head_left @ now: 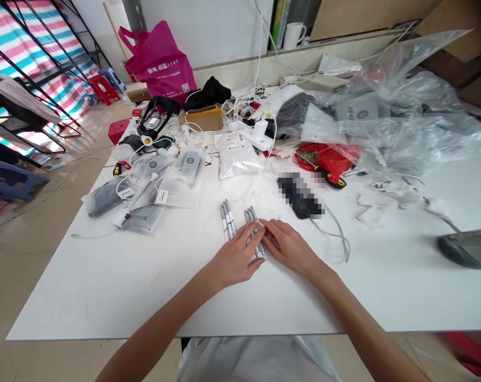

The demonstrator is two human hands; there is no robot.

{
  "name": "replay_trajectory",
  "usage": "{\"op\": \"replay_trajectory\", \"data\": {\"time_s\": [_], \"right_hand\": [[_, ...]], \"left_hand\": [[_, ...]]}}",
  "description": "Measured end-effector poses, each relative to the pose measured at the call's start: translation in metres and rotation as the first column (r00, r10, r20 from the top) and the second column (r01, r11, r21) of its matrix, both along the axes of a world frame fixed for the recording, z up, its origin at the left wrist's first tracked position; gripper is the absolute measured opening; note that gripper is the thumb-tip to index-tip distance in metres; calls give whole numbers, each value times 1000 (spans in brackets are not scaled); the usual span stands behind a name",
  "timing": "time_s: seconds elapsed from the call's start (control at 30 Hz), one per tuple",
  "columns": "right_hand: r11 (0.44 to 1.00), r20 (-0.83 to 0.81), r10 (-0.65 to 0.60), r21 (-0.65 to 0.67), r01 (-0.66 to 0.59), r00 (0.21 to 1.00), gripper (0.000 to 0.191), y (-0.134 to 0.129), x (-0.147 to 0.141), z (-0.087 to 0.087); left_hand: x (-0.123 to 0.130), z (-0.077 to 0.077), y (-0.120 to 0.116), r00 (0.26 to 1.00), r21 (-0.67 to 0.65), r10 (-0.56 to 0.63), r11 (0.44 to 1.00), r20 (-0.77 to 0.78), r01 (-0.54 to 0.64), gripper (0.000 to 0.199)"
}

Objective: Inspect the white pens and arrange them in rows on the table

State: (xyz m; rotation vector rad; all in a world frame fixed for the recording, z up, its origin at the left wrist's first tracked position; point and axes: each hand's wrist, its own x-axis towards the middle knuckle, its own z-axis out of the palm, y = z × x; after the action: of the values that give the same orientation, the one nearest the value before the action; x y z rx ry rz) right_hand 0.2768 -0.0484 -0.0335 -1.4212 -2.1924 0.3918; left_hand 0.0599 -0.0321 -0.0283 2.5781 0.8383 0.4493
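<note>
The left hand [235, 255] and right hand [288, 246] lie close together near the middle of the white bench [105, 297], well in from its near edge. Their fingers are draped over the nearer of two small bundles of slim silver-and-white sticks [256, 233], and the fingertips almost meet there; whether either hand is actually gripping cannot be told. The other bundle of sticks [227, 218] lies just to the left, touching neither hand, with its far end pointing toward the back of the bench. A wide bare strip of bench runs between the hands and the near edge, and more open surface stretches toward the near left corner. Clutter begins beyond the hands: a sealed white pouch [236, 155] sits straight ahead, and a pixelated dark object [299, 196] lies ahead and to the right, with a loop of grey cable [339, 239] trailing near the right hand. Flat printed bags [186, 165] crowd the left side, while crumpled clear plastic sheeting [403, 124] fills the far right corner. A dark green object [469, 248] sits at the right side, cut off by the edge of the view.
</note>
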Motion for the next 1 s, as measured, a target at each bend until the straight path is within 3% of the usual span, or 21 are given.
{"op": "replay_trajectory", "data": {"time_s": [0.17,0.27,0.33,0.4,0.47,0.57,0.73,0.8,0.93,1.0], "right_hand": [[991,-59,-85,97,90,995,37,-18,22,18],[923,-123,-310,201,329,943,34,-36,62,36],[737,-136,-585,322,594,800,32,-44,98,43],[473,-115,-838,337,814,534,37,-49,136,42],[369,11,-928,170,914,373,47,-48,168,33],[346,244,-908,-21,938,340,56,-39,196,14],[237,436,-868,-59,970,239,56,-20,206,-2],[255,444,-858,-69,964,259,46,-19,210,-2],[358,296,-886,-53,932,357,26,-28,217,-3],[353,180,-917,-49,934,356,28,-38,216,-2]], "left_hand": [[-2,-1,0,1000,33,-8,999,-8,9,74],[-6,1,1,1000,66,-7,998,18,6,73],[-10,6,2,998,91,8,996,61,-13,71],[-15,12,3,993,106,32,993,117,-44,68],[-18,17,4,984,118,50,991,170,-70,63],[-16,19,2,987,172,6,984,159,-34,52],[4,8,5,996,261,-90,961,-26,93,55],[11,4,10,993,268,-94,957,-66,109,59],[16,6,19,989,224,-110,966,-103,131,50],[16,9,22,987,195,-117,971,-112,137,45]]}}
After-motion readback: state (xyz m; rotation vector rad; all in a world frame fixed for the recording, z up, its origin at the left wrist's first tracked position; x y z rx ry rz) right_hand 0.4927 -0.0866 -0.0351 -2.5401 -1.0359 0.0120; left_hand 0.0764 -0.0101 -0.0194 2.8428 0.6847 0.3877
